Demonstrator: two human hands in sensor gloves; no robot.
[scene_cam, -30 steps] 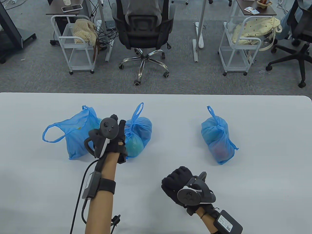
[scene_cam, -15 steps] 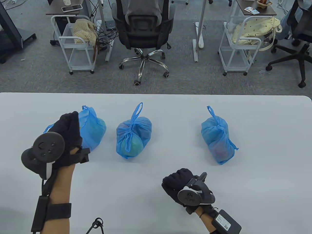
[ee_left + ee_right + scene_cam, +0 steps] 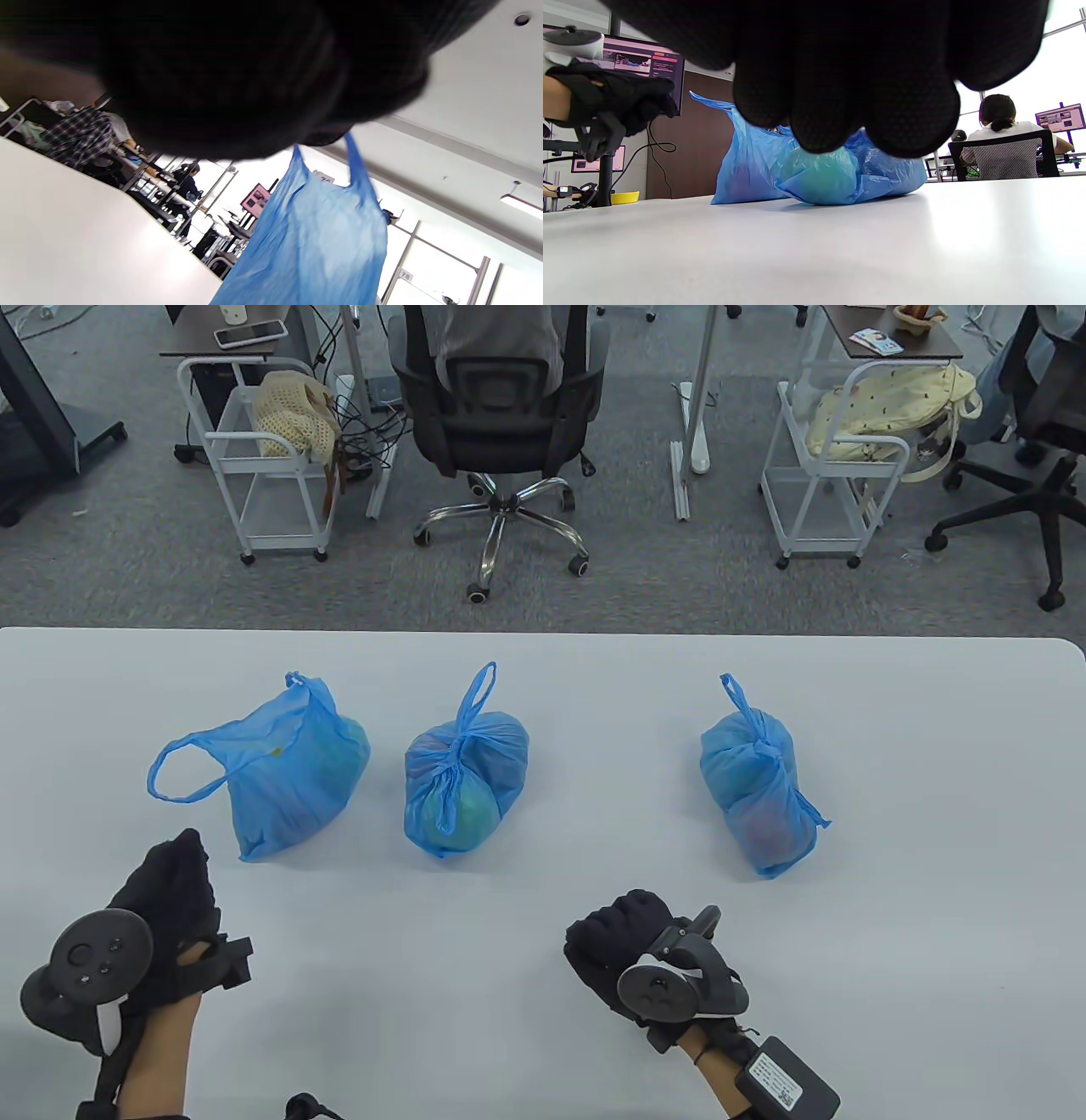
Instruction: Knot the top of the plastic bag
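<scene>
Untied bag (image 3: 280, 780) lies just beyond the left hand (image 3: 165, 916), handles loose (two others already knotted). Left hand empty, relaxed; right hand (image 3: 632, 946) loosely curled on the tabletop (image 3: 543, 1069), idle, empty.

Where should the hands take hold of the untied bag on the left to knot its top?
Take the untied bag by its two handle loops: left hand on the near-left loop, splayed open; the other on the far loop standing at its top. Probably easiest from the near side.
</scene>
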